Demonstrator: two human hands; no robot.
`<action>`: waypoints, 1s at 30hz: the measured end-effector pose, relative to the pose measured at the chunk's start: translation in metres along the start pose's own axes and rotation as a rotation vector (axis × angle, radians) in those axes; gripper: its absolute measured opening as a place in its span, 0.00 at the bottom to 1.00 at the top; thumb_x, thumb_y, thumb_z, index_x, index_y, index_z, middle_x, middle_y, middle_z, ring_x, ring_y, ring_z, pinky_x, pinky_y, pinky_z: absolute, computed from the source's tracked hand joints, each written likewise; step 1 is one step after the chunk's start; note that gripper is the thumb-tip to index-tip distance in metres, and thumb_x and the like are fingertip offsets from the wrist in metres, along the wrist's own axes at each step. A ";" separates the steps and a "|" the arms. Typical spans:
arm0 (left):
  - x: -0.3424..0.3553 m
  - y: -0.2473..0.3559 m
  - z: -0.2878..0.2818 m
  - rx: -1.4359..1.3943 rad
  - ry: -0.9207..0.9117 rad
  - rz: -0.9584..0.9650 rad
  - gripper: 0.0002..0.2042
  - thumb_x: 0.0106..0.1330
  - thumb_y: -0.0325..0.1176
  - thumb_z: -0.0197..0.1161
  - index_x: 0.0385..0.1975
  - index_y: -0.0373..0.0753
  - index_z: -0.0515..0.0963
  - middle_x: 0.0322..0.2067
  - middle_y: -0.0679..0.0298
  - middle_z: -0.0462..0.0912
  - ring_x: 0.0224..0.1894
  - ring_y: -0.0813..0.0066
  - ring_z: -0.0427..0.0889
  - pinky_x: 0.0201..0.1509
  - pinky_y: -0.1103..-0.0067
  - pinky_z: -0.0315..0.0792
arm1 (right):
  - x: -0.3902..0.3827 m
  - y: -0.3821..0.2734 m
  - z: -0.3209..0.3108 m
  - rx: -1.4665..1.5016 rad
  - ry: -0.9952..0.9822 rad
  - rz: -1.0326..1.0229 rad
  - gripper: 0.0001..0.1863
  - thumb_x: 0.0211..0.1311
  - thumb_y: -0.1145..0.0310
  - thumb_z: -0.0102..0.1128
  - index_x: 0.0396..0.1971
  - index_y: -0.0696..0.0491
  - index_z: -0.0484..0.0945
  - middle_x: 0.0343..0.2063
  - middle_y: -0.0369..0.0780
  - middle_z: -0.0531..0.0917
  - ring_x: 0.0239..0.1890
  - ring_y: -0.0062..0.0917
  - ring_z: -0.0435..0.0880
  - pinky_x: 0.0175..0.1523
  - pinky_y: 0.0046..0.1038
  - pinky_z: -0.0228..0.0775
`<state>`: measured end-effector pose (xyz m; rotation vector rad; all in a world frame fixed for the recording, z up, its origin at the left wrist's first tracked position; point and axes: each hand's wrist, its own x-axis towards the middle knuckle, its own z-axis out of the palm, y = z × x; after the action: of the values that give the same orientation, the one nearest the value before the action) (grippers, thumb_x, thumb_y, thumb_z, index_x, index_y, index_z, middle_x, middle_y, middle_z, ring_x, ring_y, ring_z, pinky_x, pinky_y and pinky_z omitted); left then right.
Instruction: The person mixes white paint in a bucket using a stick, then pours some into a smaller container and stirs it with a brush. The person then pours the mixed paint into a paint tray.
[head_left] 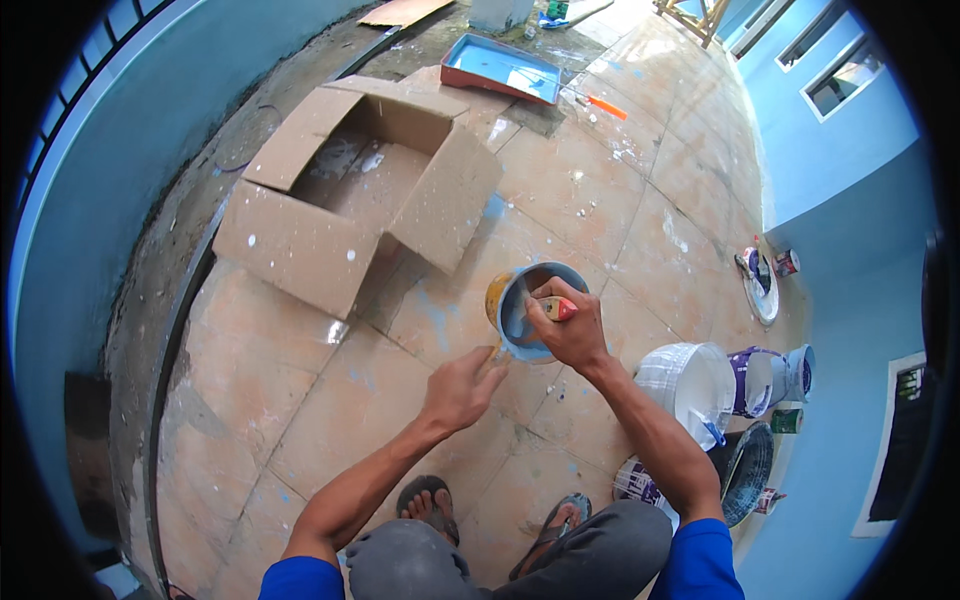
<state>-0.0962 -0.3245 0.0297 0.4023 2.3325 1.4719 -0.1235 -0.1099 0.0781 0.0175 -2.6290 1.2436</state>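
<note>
A pot [514, 336] with a yellowish outside and pale blue paint smeared inside sits low over the tiles in front of me. My left hand [462, 390] is closed on its yellow handle at the near-left side. My right hand [567, 325] grips a paintbrush with a red-tipped wooden handle [557, 308], held down inside the pot; its bristles are partly hidden by the rim and fingers.
An open cardboard box [433, 211] lies ahead-left, with a blue paint tray [500, 72] and an orange-handled tool [607, 107] beyond. At my right, white buckets [683, 375], a dark bucket [750, 470] and several cans stand along the blue wall [850, 300].
</note>
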 end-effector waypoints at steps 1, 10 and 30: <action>0.012 0.004 -0.012 -0.017 -0.011 0.008 0.20 0.70 0.43 0.66 0.55 0.36 0.82 0.35 0.43 0.87 0.40 0.44 0.87 0.45 0.60 0.78 | 0.015 0.000 -0.003 -0.067 -0.024 -0.073 0.08 0.62 0.69 0.68 0.32 0.56 0.77 0.24 0.48 0.85 0.29 0.46 0.87 0.34 0.39 0.77; 0.064 0.046 -0.093 -0.015 -0.162 0.007 0.21 0.70 0.45 0.65 0.50 0.33 0.84 0.35 0.41 0.86 0.39 0.42 0.86 0.45 0.60 0.77 | 0.077 -0.042 -0.010 -0.204 -0.096 0.083 0.08 0.62 0.69 0.68 0.31 0.56 0.79 0.21 0.47 0.83 0.26 0.45 0.84 0.33 0.37 0.76; 0.074 0.060 -0.073 -0.197 0.035 -0.281 0.18 0.70 0.37 0.68 0.56 0.34 0.82 0.35 0.47 0.88 0.35 0.64 0.88 0.42 0.69 0.78 | 0.124 -0.021 -0.016 -0.222 -0.158 -0.061 0.08 0.64 0.69 0.65 0.33 0.53 0.74 0.26 0.45 0.83 0.28 0.47 0.85 0.30 0.44 0.76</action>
<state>-0.1915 -0.3270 0.1025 -0.0037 2.1373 1.5576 -0.2388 -0.1004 0.1307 0.1633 -2.8641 0.9621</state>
